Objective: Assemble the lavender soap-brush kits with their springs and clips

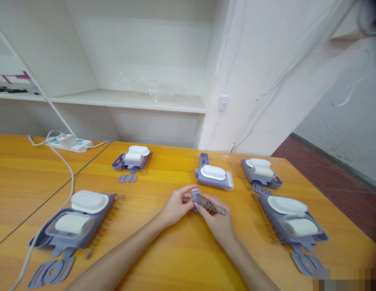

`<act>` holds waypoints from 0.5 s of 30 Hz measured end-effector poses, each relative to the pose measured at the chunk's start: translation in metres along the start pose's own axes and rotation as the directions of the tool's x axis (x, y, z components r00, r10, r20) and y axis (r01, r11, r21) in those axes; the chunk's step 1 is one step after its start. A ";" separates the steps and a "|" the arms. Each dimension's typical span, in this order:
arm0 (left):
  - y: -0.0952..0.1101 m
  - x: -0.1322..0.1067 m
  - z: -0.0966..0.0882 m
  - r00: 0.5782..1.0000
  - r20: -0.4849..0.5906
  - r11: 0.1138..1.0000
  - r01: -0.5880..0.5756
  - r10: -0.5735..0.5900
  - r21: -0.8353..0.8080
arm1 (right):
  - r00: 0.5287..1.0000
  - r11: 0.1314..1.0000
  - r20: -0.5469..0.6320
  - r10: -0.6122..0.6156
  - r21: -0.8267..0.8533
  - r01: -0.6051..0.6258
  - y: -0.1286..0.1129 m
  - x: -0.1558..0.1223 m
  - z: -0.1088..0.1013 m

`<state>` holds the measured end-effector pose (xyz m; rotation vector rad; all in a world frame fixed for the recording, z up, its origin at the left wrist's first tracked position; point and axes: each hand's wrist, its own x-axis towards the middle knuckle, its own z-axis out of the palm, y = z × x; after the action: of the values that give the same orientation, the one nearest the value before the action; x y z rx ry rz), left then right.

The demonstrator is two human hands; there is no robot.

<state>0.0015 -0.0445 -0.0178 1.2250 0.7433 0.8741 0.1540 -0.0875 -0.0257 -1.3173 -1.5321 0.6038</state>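
Observation:
Both my hands meet over the middle of the wooden table (pixel 163 250). My left hand (pixel 176 206) pinches a small lavender plastic piece (pixel 196 195) between thumb and fingers. My right hand (pixel 216 222) is closed around a metal coil spring (pixel 212 206) that sticks out to the right and touches the plastic piece. Just behind the hands lies a lavender holder with a white brush-like part (pixel 214 176).
Several lavender trays with white parts lie about: near left (pixel 74 224), far left (pixel 133 159), far right (pixel 260 171), near right (pixel 292 224). Loose springs and flat lavender pieces (pixel 51 271) lie beside them. A white power strip (pixel 69 142) and its cable (pixel 68 173) are at left.

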 end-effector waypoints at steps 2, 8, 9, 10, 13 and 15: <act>0.003 0.002 -0.001 0.999 -0.018 0.996 0.041 -0.043 -0.079 | 0.999 0.999 0.029 0.017 0.038 -0.018 0.001 0.001 -0.002; 0.005 0.004 -0.009 0.994 -0.016 0.979 0.100 -0.105 -0.177 | 0.972 0.930 0.076 0.223 0.283 -0.236 0.007 0.009 -0.008; 0.004 0.003 -0.010 0.994 0.002 0.978 0.104 -0.106 -0.180 | 0.962 0.911 0.117 0.245 0.310 -0.270 0.006 0.011 -0.009; 0.003 0.003 -0.010 0.994 0.022 0.978 0.107 -0.105 -0.181 | 0.954 0.895 0.154 0.258 0.333 -0.296 0.005 0.012 -0.010; 0.003 0.002 -0.010 0.993 0.056 0.979 0.113 -0.105 -0.170 | 0.937 0.866 0.213 0.275 0.367 -0.338 0.002 0.015 -0.012; 0.005 0.002 -0.009 0.992 0.051 0.983 0.119 -0.112 -0.141 | 0.930 0.856 0.222 0.292 0.374 -0.358 0.001 0.016 -0.013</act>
<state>-0.0061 -0.0382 -0.0144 1.0589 0.6974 0.7897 0.1673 -0.0755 -0.0164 -1.2252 -1.2154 1.2051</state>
